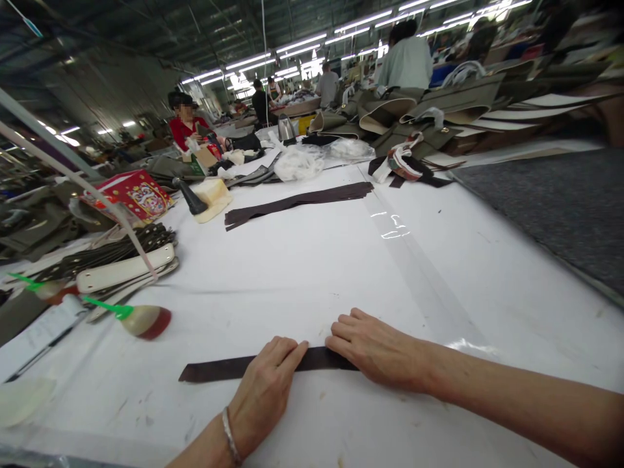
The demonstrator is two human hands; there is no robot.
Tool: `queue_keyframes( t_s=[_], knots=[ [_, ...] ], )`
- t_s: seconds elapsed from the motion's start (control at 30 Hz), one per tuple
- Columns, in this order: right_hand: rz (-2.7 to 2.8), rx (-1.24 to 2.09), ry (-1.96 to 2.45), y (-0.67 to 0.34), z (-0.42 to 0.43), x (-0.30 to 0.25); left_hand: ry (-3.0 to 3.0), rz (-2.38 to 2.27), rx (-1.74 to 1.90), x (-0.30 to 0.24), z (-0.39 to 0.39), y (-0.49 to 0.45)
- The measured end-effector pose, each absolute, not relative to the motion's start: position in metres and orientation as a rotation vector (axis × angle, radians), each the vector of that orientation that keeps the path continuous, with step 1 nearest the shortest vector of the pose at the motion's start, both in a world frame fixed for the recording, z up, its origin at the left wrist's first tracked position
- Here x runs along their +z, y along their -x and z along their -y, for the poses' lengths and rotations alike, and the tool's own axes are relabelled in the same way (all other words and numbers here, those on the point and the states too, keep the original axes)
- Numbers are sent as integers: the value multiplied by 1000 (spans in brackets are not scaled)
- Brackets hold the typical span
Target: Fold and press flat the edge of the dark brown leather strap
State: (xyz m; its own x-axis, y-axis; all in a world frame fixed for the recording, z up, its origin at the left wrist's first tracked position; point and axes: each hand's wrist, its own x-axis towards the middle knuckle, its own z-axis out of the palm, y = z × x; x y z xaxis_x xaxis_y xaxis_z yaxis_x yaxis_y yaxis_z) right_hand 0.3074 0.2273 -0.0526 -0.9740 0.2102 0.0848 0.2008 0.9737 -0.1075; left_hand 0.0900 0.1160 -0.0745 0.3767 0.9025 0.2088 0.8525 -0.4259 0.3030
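Note:
A dark brown strip, which looks like leather or fabric, lies flat across the white tabletop in front of me. My left hand, with a bracelet at the wrist, has its curled fingers pressed together on the strip's middle. Over the right part of the strip my right hand is closed too, its fingers bent along the edge and hiding that end. A short stretch of strip shows between the two hands. Farther back lies a bundle of similar dark strips.
Left of me are a squeeze bottle with a green nozzle, white strap pieces and a slanting pole. A black-handled tool rests by a cream block. Grey felt covers the right side. Co-workers stand farther off.

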Motion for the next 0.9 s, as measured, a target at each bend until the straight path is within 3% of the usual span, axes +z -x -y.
queue_keyframes(
  t_s=[0.33, 0.9],
  knots=[
    [3071, -54, 69, -323, -232, -48, -2671, -1638, 219, -80, -114, -92],
    [3092, -82, 173, -375, -232, -54, -2814, -1686, -113, -63, -123, -123]
  ],
)
